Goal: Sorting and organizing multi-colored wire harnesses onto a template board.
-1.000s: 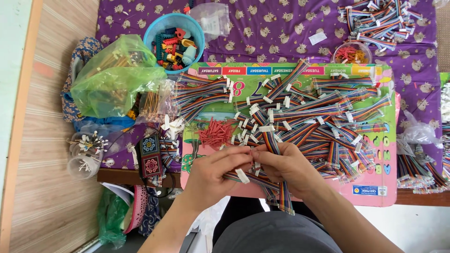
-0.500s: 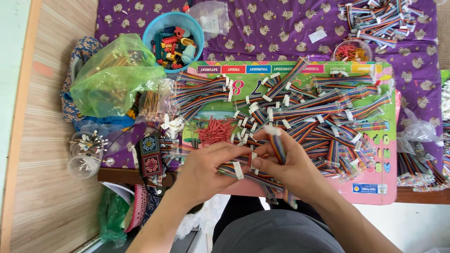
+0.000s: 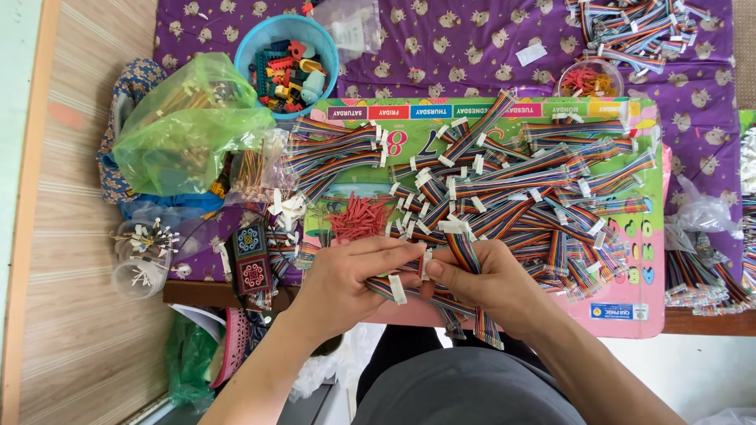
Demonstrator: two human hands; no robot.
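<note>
My left hand [image 3: 350,277] and my right hand [image 3: 492,279] meet at the near edge of a colourful plastic board [image 3: 646,267]. Both grip a bunch of rainbow ribbon cables [image 3: 465,250] with white connectors. The cables stick up between my fingers and hang down past my right palm. Behind my hands lies a big heap of the same ribbon cables [image 3: 512,177] on the board. A small pile of red pieces [image 3: 358,216] sits just beyond my left hand.
A blue bowl of coloured bricks [image 3: 287,59] and a green plastic bag [image 3: 185,126] stand at the back left. A clear cup with white-tipped sticks [image 3: 142,252] sits left. More cable bundles [image 3: 638,27] lie at the back right and more cables [image 3: 697,279] at the right edge.
My hands have lifted the bunch of cables slightly and shifted their grip; the cable ends now stand up between my fingers. The view has drifted a little.
</note>
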